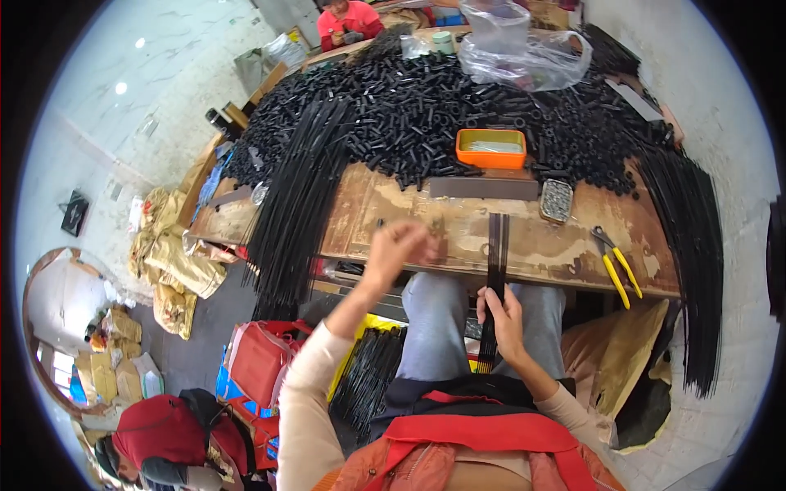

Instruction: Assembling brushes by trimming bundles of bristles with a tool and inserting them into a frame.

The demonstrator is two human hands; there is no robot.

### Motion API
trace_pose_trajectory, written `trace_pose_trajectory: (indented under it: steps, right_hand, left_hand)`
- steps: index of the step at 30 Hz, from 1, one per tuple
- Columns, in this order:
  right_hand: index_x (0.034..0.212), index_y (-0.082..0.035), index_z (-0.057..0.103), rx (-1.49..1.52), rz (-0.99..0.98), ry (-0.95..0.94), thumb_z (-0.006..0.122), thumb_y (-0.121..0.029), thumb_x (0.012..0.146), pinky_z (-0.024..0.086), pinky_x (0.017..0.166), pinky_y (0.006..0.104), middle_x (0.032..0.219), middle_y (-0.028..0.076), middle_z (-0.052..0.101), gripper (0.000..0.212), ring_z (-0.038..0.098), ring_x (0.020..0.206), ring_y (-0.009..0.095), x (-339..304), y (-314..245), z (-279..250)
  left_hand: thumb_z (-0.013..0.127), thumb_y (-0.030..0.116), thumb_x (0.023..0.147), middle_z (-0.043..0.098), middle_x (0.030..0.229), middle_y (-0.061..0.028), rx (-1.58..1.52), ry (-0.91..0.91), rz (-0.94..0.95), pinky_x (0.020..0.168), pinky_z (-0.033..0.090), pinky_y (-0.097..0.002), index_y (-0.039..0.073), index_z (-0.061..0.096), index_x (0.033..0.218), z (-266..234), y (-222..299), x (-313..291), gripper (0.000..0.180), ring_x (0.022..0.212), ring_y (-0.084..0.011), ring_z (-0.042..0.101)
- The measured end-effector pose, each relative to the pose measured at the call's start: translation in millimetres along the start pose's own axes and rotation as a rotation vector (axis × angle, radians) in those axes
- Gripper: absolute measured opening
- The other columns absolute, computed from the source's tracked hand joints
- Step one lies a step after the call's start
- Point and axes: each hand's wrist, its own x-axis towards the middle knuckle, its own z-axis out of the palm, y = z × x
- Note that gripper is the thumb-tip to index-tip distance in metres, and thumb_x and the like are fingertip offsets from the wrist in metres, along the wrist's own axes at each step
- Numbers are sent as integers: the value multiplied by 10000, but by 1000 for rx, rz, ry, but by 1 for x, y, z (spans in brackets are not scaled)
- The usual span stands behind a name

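Black rods: a thin bundle of long black rods (494, 270) is held upright-looking in the picture, its long axis running from the wooden bench (458, 225) edge down between the knees toward the lap.
Right hand: the right hand (501, 321) is wrapped around the lower part of the bundle, fingers (514, 304) curled narrow and closed on it; it is the nearer hand to the rods by far.
Left hand: the left hand (399, 245) is raised over the bench edge, well to the left of the bundle and apart from it; the fingertips are pinched together, and a small dark piece may be held there, but it is too small to be told.
Relation: from the left fingers the rod tops lie to the right and a little farther onto the bench.
Loose tubes: a great heap of short black tubes (426, 114) is spread over the far half of the bench, beyond both hands.
Orange tray: an orange tray (490, 149) is set at the near edge of the heap, above the rod tops.
Yellow pliers: yellow-handled pliers (616, 263) are laid on the bench to the right, untouched.
Long rod sheaves: further sheaves of long rods (295, 204) are draped over the left bench edge.
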Motion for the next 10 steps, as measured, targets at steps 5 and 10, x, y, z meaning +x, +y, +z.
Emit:
trace_pose_trajectory:
  steps: [5, 10]
  right_hand:
    - [995, -16, 562, -18, -11, -28, 511, -194, 997, 402, 572, 228, 725, 20, 540, 185, 502, 606, 84, 2, -3, -2]
    - [998, -19, 564, -52, -26, -37, 511, -204, 997, 408, 586, 237, 726, 26, 548, 192, 505, 611, 95, 5, -1, -2]
  left_hand:
    - [649, 120, 861, 686, 860, -119, 1015, 458, 540, 647, 515, -358, 53, 640, 1007, -91, 7, 118, 161, 783, -247, 671]
    - [692, 147, 812, 552, 1131, -152, 1420, 593, 291, 869, 510, -450, 102, 539, 1078, -102, -7, 169, 311, 1024, -358, 586]
